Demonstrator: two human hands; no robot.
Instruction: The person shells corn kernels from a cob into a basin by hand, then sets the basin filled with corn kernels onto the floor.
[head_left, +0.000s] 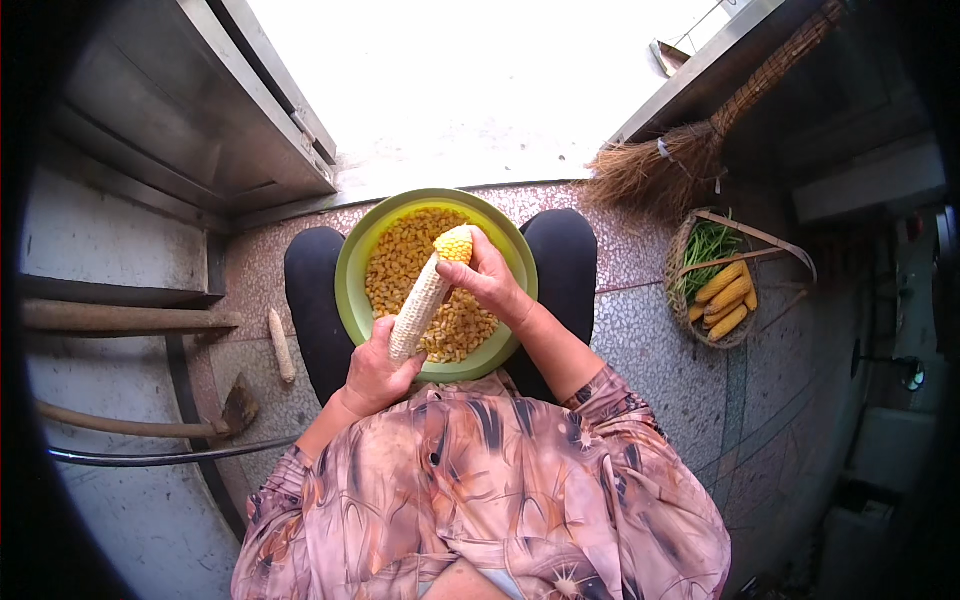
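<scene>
A mostly bare corn cob (417, 309) slants over a green plastic basin (347, 292) between my knees. Yellow kernels (454, 244) still cover its upper end, while pale cob shows along the rest. My left hand (381, 373) grips the cob's lower end. Around the kernelled tip wraps my right hand (489, 276), its thumb pressed where kernels meet bare cob. Loose corn kernels (401, 247) spread across the basin's bottom under both hands. The fingers behind the cob are partly hidden.
On the right stands a wicker basket (677, 307) with several corn ears (726, 296) and green vegetables (705, 251). A straw broom (675, 161) leans above it. A bare cob (281, 346) lies on the left floor, near a wooden-handled tool (135, 420) and a metal door (225, 112).
</scene>
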